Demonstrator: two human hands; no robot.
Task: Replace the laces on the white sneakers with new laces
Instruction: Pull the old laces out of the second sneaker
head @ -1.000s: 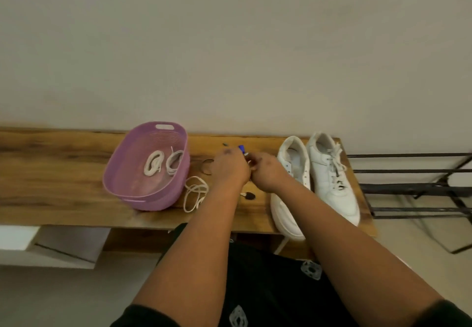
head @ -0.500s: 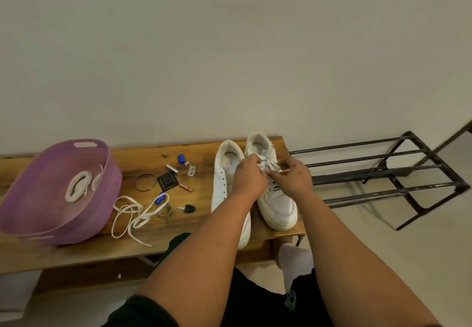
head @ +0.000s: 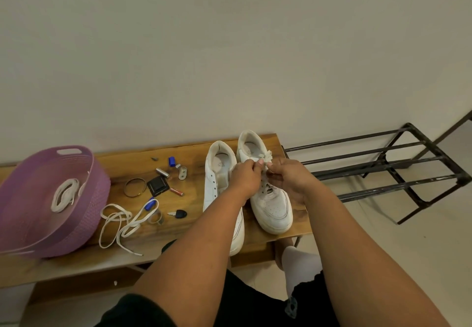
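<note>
Here, both of your hands meet over the right-hand white sneaker, which stands toe toward you at the centre right of the frame, near the right end of the wooden surface. Your left hand has its fingers curled and pinches the old lace at the sneaker's tongue; your right hand is curled the same way and pinches the same lace just beside it, where a small bunch of lace sticks up above your fingertips. The other white sneaker sits touching it on the left, with no lace in its eyelets, and your left forearm crosses over its toe.

Left of centre a loose white lace lies in tangled loops on the surface, one end reaching toward the near edge. At the far left of the frame stands a purple basket, tipped toward you, with a coiled white lace inside; a second coil behind it is mostly hidden by the rim. Between the basket and the sneakers lie small odds and ends: a thin bangle, a black square piece, a blue cap, a metal cylinder and a black-headed key. At the right of the frame a black metal rack stands on the floor.
</note>
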